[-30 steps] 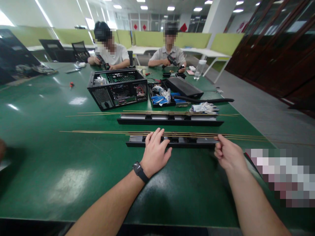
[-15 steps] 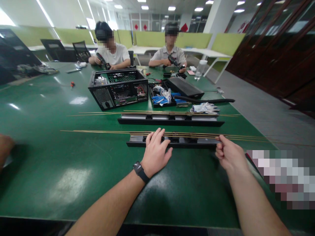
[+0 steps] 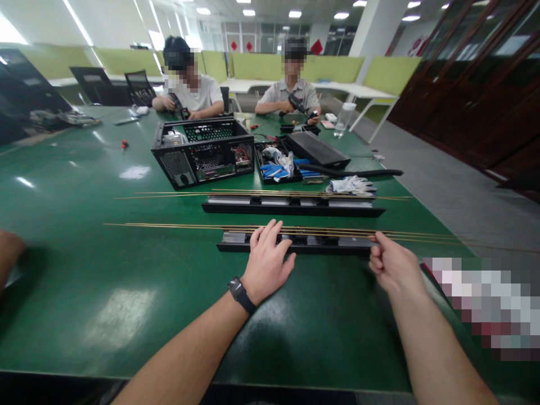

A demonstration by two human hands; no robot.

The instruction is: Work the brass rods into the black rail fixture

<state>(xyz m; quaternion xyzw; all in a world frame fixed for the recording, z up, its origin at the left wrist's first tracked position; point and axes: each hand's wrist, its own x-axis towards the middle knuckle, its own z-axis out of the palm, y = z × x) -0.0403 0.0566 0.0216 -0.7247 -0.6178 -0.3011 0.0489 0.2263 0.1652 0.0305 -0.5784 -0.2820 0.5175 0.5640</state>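
A long black rail [image 3: 320, 249] with a grey channel lies crosswise on the green table in front of me. Several thin brass-coloured rods [image 3: 177, 226] stretch along it and stick out past both ends. My left hand [image 3: 268, 263], a watch on its wrist, rests with fingers spread over the rods and rail. At the rail's right end, the thumb and fingers of my right hand [image 3: 395, 263] pinch one thin rod. Just beyond lies a second black rail [image 3: 293, 211], with more thin rods [image 3: 169, 195] across it.
Behind the rails stand a black computer case [image 3: 202, 152] and a tray with blue-white gloves [image 3: 276, 164]; another glove [image 3: 352, 185] lies nearby. Two people sit across, one with a power drill [image 3: 297, 103]. Another person's hand [image 3: 10, 250] shows at left. A blurred-out item [image 3: 485, 304] lies right.
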